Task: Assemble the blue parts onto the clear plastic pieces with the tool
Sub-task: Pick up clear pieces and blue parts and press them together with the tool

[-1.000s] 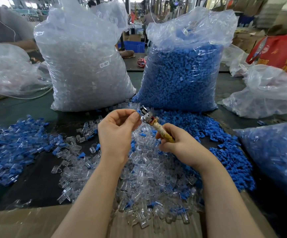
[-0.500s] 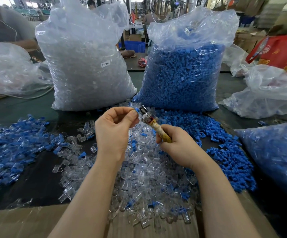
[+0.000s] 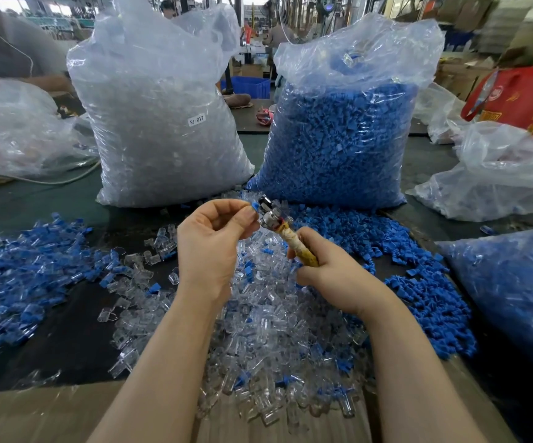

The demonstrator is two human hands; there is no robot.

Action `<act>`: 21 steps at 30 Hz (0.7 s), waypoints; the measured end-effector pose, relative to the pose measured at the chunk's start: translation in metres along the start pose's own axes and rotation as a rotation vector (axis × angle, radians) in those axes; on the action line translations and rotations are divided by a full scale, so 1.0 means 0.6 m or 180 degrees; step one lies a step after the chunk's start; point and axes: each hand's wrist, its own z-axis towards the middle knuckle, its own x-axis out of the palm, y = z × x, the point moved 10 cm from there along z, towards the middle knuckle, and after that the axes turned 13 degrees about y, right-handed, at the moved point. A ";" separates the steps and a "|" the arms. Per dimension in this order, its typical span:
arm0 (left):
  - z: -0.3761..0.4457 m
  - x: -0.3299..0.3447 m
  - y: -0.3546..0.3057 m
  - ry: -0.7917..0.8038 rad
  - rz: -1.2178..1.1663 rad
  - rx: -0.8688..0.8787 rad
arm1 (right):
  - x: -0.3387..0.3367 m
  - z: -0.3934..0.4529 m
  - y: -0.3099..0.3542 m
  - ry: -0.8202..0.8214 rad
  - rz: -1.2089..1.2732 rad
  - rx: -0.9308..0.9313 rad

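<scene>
Item in hand: small blue plastic part (image 3: 254,206), pinched between thumb and forefinger of my left hand (image 3: 212,247), touching the metal head of the worn yellow-handled tool (image 3: 279,230). My right hand (image 3: 326,276) wraps the handle, fingers curled round it. Whether a clear piece sits on the head, I cannot tell. Advice: keep the part square to the head, press straight. Below: heap of loose clear plastic pieces (image 3: 268,330); behind: sack of blue parts (image 3: 338,145).
</scene>
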 end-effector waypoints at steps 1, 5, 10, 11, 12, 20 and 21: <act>0.000 0.001 0.000 0.0025 -0.0001 0.0002 | 0.000 0.000 0.001 0.0009 0.0007 -0.0001; -0.001 0.003 -0.003 0.0092 0.0018 0.0005 | 0.000 -0.001 0.004 0.0005 -0.0048 0.0008; -0.001 0.005 -0.005 0.0102 0.0093 0.0005 | -0.006 -0.001 0.006 -0.0121 -0.0189 -0.0008; -0.001 0.005 -0.005 0.0095 0.0120 0.0007 | -0.007 -0.001 0.006 -0.0147 -0.0195 -0.0007; -0.001 0.005 -0.005 0.0094 0.0130 0.0001 | -0.008 -0.001 0.005 -0.0168 -0.0190 -0.0001; 0.000 0.003 0.004 0.0062 0.0185 -0.0065 | -0.008 0.003 0.005 -0.0237 -0.0229 0.0043; 0.002 0.002 0.006 0.0051 0.0174 -0.0090 | -0.008 0.004 0.004 -0.0214 -0.0260 0.0069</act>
